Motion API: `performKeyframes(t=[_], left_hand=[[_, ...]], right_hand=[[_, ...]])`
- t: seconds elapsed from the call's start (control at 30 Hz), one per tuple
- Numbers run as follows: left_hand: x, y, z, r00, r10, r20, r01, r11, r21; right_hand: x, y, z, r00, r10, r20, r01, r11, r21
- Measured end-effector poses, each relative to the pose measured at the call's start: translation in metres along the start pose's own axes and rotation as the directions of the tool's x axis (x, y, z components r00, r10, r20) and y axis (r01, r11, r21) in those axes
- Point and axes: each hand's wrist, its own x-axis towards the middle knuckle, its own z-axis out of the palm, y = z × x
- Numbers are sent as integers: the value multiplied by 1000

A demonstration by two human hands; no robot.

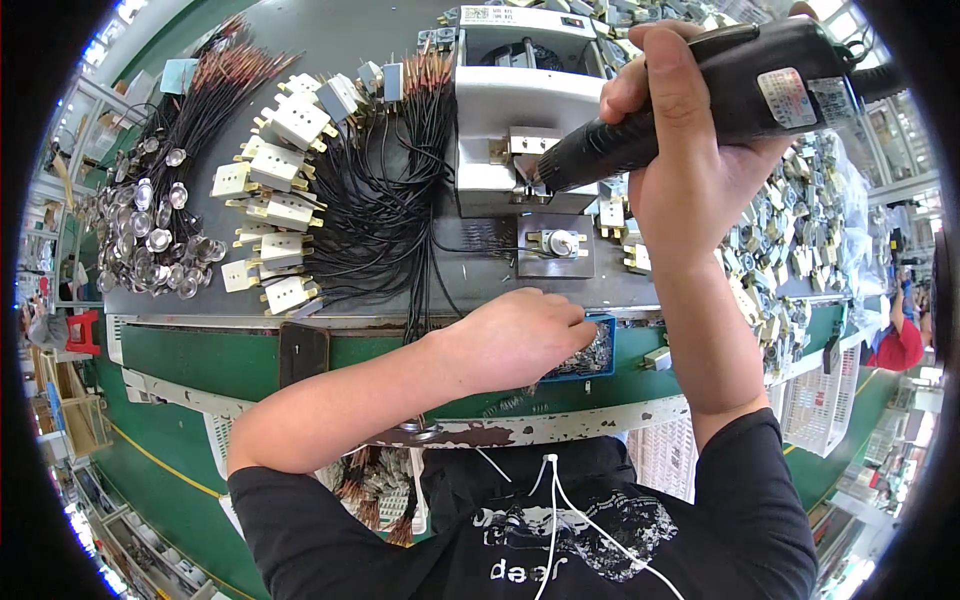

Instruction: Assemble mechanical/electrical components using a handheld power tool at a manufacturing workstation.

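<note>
My right hand (690,150) is wrapped round a black electric screwdriver (730,85), whose nose reaches down and left to the metal outlet block of a white screw feeder (495,115). My left hand (515,340) hangs low in front of the bench with its fingers curled in. Its fingertips are at a blue tray (611,335) of small metal parts; what they pinch, if anything, is hidden. Beyond that hand, a small part with a round pale top (562,243) sits on a metal fixture plate (556,268), with a black wire leading off to its left.
White blocks on black wires (290,210) fan out left of the feeder. Farther left lie a bundle of wires with round metal caps (145,215). Loose small switch-like parts (800,230) are heaped at the right. Several springs (515,403) lie near the bench's front edge.
</note>
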Motion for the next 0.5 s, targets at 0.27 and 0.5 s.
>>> performKeyframes(t=[0.27, 0.5], left_hand=[[0, 0, -2, 1000, -5, 9, 5, 1000, 1], [-6, 3, -11, 999, 8, -50, -8, 1000, -6]], right_hand=[[2, 1, 4, 986, -60, 153, 82, 987, -141], [-13, -18, 25, 989, 121, 87, -75, 911, -406]])
